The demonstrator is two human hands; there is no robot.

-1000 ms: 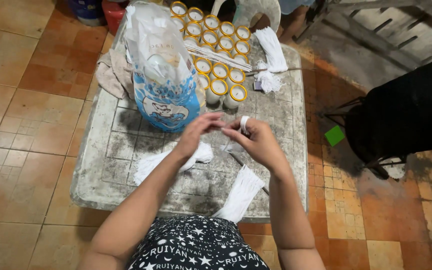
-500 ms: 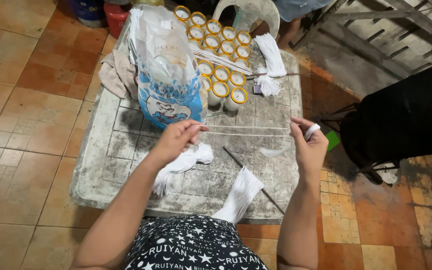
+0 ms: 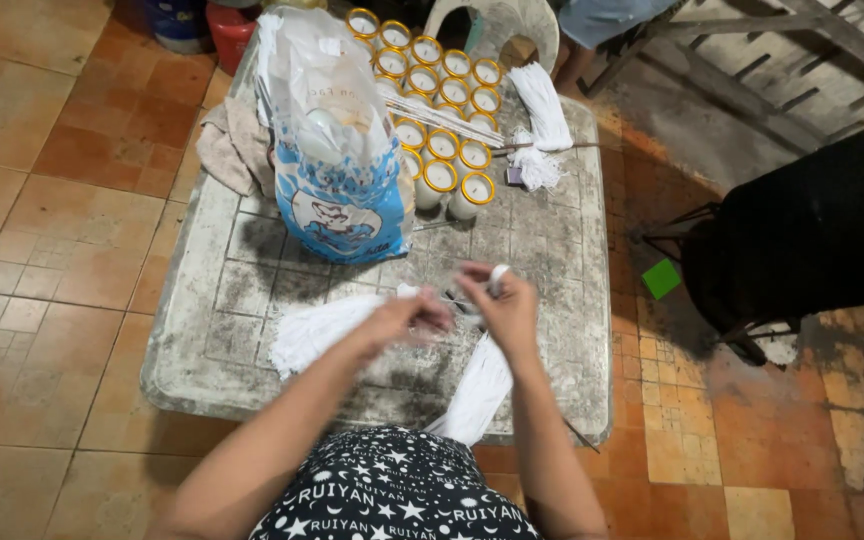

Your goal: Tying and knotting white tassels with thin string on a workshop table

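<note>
My left hand (image 3: 407,317) and my right hand (image 3: 505,308) are close together above the middle of a grey tiled table (image 3: 252,290). Both pinch a thin white string between them, and the right hand also holds a small white spool (image 3: 498,273). A bundle of cut white strings (image 3: 317,330) lies on the table under my left forearm. Another white bundle (image 3: 482,385) hangs over the near table edge below my right hand.
A blue and white plastic bag (image 3: 337,170) stands upright at the table's back left. Several gold-rimmed glass jars (image 3: 442,110) fill the far end, beside more white strings (image 3: 542,110). A cloth (image 3: 232,145) hangs at the left edge. A black chair (image 3: 802,240) stands at right.
Half a second ago my hands were spread wide, stretching a string taut. Now they have come back together over the middle of the table.
</note>
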